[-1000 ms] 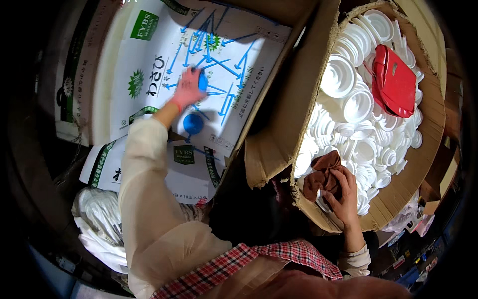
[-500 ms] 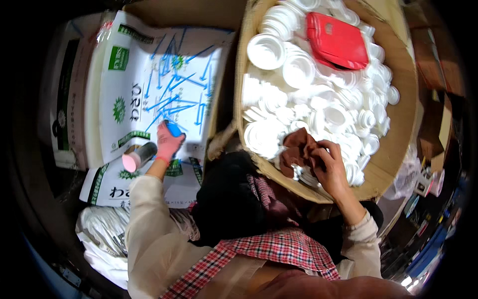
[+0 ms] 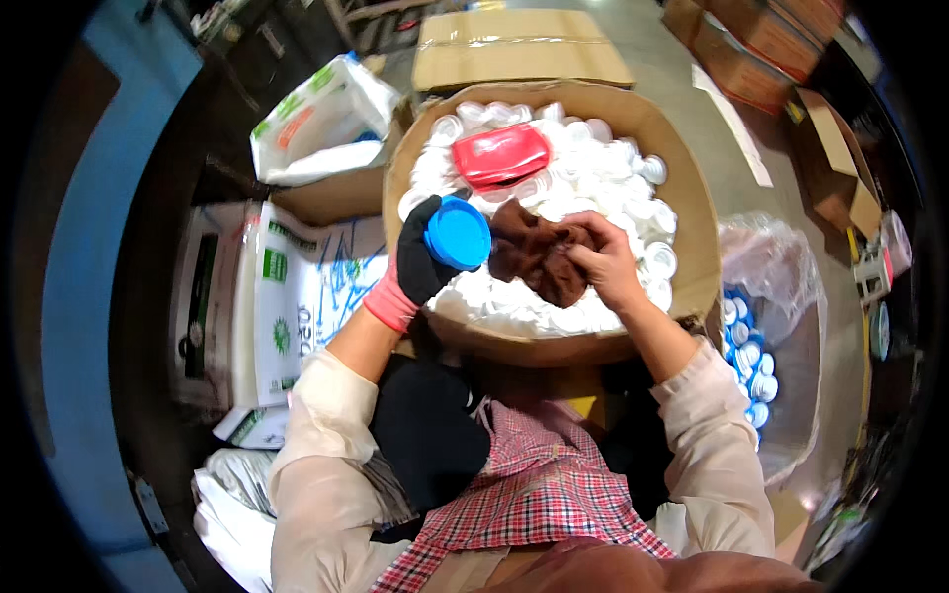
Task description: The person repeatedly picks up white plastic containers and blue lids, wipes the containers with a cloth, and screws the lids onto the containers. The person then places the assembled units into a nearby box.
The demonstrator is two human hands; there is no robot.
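My left hand (image 3: 420,259), in a black glove with a pink cuff, grips a round blue cap (image 3: 458,234) by its left side. The cap's round face is turned upward. Bare fingers of my right hand (image 3: 605,259) pinch a crumpled brown cloth (image 3: 534,252), just to the right of the cap. Both hands are above a large cardboard box (image 3: 697,267) heaped with white plastic caps (image 3: 593,178). A red zip pouch (image 3: 502,156) lies on top of the heap.
On the left, a printed white sack (image 3: 262,321) lines a box holding thin blue strips (image 3: 346,247). Another printed bag (image 3: 326,119) stands behind it. To the right, clear plastic (image 3: 776,262) surrounds blue-and-white caps (image 3: 756,361). A closed carton (image 3: 519,49) sits beyond the large box.
My left hand has come up and right from the sack of blue strips to the box, bringing the blue cap beside the cloth. The view has shifted, showing more floor beyond.
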